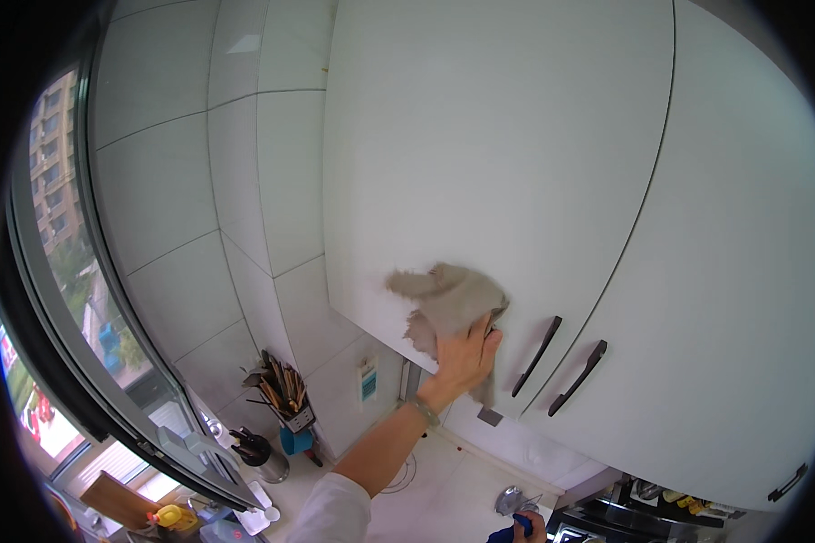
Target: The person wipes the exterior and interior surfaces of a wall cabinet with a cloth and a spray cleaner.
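My left hand (467, 356) presses a grey-brown cloth (458, 292) with frayed edges flat against a white wall-cabinet door (496, 149), near its lower edge. The cloth is blurred, and part of it hangs below my palm. A pale bracelet (422, 411) circles that wrist. Just right of the hand is the door's black handle (538, 356). At the bottom edge of the picture, my right hand (535, 528) grips a dark blue object (508, 533), largely cut off; it may be the head of a spray bottle.
An open window sash (139, 380) juts in at left. Below stand a utensil rack (297, 417), a knife holder (268, 463), a wooden board (119, 501) and a yellow bottle (176, 517). A shiny metal item (509, 501) lies on the counter (424, 506), beside a black stove (604, 516).
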`<action>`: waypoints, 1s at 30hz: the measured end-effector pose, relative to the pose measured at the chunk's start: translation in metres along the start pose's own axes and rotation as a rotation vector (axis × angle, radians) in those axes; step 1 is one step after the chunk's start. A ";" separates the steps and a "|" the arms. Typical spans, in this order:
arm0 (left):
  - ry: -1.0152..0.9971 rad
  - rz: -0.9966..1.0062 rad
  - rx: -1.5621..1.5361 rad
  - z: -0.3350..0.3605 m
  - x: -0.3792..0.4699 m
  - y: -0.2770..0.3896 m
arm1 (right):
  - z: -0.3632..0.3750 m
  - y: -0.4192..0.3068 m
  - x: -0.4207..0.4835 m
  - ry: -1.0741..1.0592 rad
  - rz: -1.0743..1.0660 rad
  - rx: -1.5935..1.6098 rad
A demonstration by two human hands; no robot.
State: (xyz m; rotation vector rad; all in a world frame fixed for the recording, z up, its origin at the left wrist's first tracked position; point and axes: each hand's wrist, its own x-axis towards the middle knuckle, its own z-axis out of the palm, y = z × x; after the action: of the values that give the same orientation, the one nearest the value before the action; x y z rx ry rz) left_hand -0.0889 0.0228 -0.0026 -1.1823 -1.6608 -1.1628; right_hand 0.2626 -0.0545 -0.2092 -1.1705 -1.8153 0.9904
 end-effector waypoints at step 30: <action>0.415 -0.202 -0.186 -0.050 0.238 -0.134 | -0.034 0.046 -0.008 0.115 -0.173 0.045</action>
State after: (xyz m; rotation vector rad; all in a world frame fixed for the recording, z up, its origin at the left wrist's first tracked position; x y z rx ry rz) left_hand -0.2778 0.0148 0.2010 -0.8185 -1.3965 -1.5957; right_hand 0.3120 -0.0416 -0.2373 -1.0038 -1.7613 0.8428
